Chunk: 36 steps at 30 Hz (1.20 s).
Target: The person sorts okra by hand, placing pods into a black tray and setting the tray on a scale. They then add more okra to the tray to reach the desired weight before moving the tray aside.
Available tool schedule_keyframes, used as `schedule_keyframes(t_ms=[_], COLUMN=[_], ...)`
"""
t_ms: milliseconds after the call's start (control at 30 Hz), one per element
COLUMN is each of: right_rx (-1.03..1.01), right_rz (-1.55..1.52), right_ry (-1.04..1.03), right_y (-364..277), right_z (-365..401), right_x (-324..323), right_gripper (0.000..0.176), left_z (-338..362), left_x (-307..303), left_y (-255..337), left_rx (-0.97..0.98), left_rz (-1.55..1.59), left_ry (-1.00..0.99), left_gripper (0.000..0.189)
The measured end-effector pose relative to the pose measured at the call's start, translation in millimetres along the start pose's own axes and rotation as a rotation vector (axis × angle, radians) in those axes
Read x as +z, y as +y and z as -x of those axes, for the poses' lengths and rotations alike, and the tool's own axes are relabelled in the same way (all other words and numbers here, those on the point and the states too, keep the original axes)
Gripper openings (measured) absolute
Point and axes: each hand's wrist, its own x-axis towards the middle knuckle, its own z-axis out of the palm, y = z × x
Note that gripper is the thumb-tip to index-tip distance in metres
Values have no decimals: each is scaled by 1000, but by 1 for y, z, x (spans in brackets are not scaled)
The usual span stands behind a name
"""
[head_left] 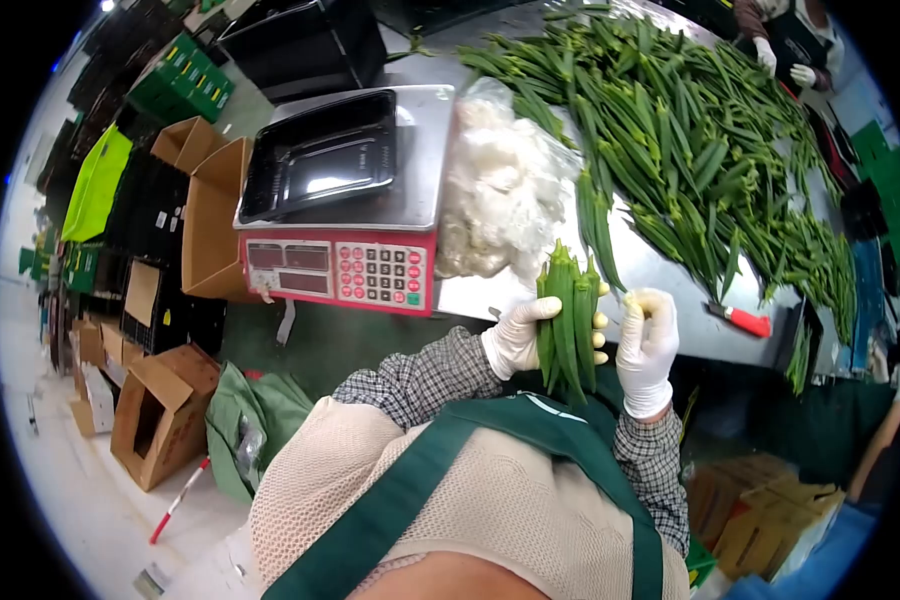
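My left hand point(516, 338), in a white glove, is wrapped around a bunch of okra pods point(570, 318), held upright with the stem ends up in front of my apron. To the right of the bunch my gloved right hand point(647, 350) is raised, its fingers curled into a pinch. Whatever lies between those fingertips, if anything, is too small to make out. A long okra pod point(600, 235) at the edge of the pile points down toward that pinch. The large okra pile point(690, 150) spreads over the metal table point(670, 325) beyond both hands.
A red scale point(337, 270) carries a black plastic tray point(320, 158) at the left. Crumpled clear plastic bags point(505, 190) lie beside it. A red-handled knife point(740, 318) rests at the table's right edge. A black crate point(305, 45) stands behind the scale. Another person's gloved hands point(785, 66) show at far right.
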Motion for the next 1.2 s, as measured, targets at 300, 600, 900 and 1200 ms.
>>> schedule_keyframes(t_ms=[300,600,900,1200], right_rx=[95,164,165,317], right_rz=[34,121,508,890], right_ry=[-70,-36,207,-121], right_y=[35,51,114,172], right_z=[6,26,-15,-73], right_x=[1,-8,-86,-80], right_gripper=[3,6,14,28], left_z=[83,116,86,-8], left_x=[155,144,166,35], left_y=[144,270,175,6], left_rx=[855,119,943,222], left_rz=[-1033,-2610,-1973,-1502], left_ry=[11,688,295,186], left_gripper=[78,70,41,18])
